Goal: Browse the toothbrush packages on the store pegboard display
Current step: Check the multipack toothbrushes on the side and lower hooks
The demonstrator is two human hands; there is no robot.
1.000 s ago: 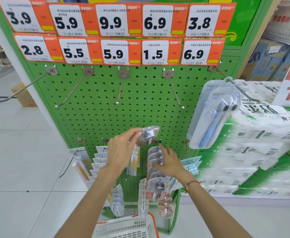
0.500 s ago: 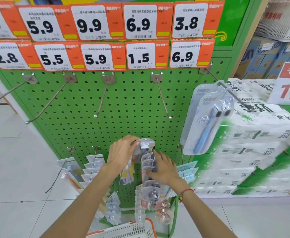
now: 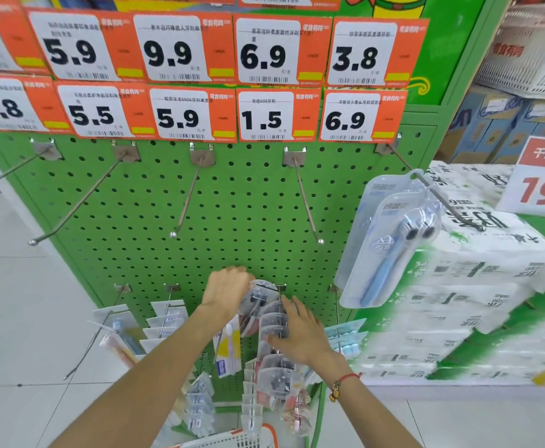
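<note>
Left hand [image 3: 227, 291] gripping a clear toothbrush package [image 3: 258, 297] against the green pegboard [image 3: 248, 205] near its bottom edge, right hand [image 3: 300, 333] with straight fingers resting on the hanging row of packages [image 3: 276, 367] just below

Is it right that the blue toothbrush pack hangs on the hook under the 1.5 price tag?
Not quite. In the head view the blue toothbrush pack hangs on the hook under the orange 6.9 price tag; the metal hook under the 1.5 tag holds nothing.

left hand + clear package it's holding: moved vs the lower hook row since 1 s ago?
Yes. The left hand has carried the clear package down and toward the pegboard; it now sits level with the lower hook bracket, previously above it.
</note>
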